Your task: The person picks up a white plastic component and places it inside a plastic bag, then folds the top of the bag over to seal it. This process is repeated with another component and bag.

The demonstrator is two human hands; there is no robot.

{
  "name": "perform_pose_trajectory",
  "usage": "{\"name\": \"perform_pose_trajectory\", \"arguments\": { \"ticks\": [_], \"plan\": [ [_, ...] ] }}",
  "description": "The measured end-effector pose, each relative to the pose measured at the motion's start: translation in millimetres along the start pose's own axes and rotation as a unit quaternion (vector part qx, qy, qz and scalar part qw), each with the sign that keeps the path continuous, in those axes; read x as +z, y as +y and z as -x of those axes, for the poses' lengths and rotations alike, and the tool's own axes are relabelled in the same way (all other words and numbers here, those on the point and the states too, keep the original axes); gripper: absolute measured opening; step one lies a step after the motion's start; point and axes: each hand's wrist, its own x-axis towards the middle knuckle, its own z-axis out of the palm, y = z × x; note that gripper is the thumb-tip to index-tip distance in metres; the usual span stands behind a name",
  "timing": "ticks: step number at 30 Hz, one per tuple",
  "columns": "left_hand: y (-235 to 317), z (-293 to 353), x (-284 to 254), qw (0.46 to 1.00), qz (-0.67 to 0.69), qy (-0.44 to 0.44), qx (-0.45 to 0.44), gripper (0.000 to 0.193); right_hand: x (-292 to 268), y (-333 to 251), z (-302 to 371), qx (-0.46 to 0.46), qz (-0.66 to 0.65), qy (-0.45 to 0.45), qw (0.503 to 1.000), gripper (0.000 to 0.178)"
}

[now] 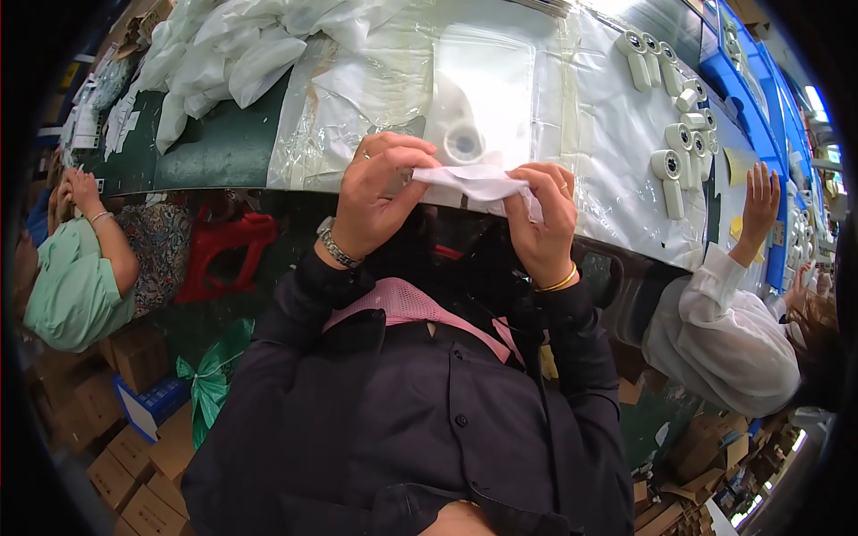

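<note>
A white plastic bag stretches between the left hand and right hand, each pinching one end, thumb against fingers. Just beyond the grip lies a white fan; farther right, more fans; leftward, heaped white plastic.

White bag pile cut by top edge; bagged device's handle hazy.

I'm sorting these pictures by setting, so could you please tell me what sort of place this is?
Likely a factory packing workshop: several white, round-headed devices with handles, a heap of translucent white plastic bags, and stacked brown cardboard boxes.
</note>
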Motion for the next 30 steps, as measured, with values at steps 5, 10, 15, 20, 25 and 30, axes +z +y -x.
{"name": "perform_pose_trajectory", "arguments": {
  "ticks": [5, 10, 15, 20, 25, 30],
  "plan": [
    [4.9, -5.5, 20.6, 0.977, 0.046, 0.122, -0.170, 0.010, 19.6, 4.6, -4.4, 0.051, 0.021, 0.051, 0.997, 0.011],
    [-3.1, -22.0, 30.1, 0.942, 0.124, 0.169, -0.261, 0.016, 36.0, 21.2, -9.1, 0.142, -0.054, 0.104, 0.983, 0.017],
    [2.3, -36.0, 31.2, 0.931, 0.150, 0.164, -0.289, 0.018, 23.7, 11.3, -23.7, 0.154, 0.005, 0.103, 0.983, 0.021],
    [-11.9, -17.8, 25.7, 0.941, 0.022, 0.149, -0.304, 0.024, 42.9, 8.4, -16.3, 0.085, 0.043, 0.122, 0.988, 0.027],
    [-10.3, -26.7, 26.7, 0.929, 0.087, 0.109, -0.342, 0.025, 38.6, 6.3, -12.8, 0.094, 0.068, 0.126, 0.985, 0.027],
    [-14.3, -29.8, 26.1, 0.940, 0.051, 0.092, -0.324, 0.019, 37.7, 5.1, -16.3, 0.071, 0.093, 0.130, 0.985, 0.028]
  ]
}}
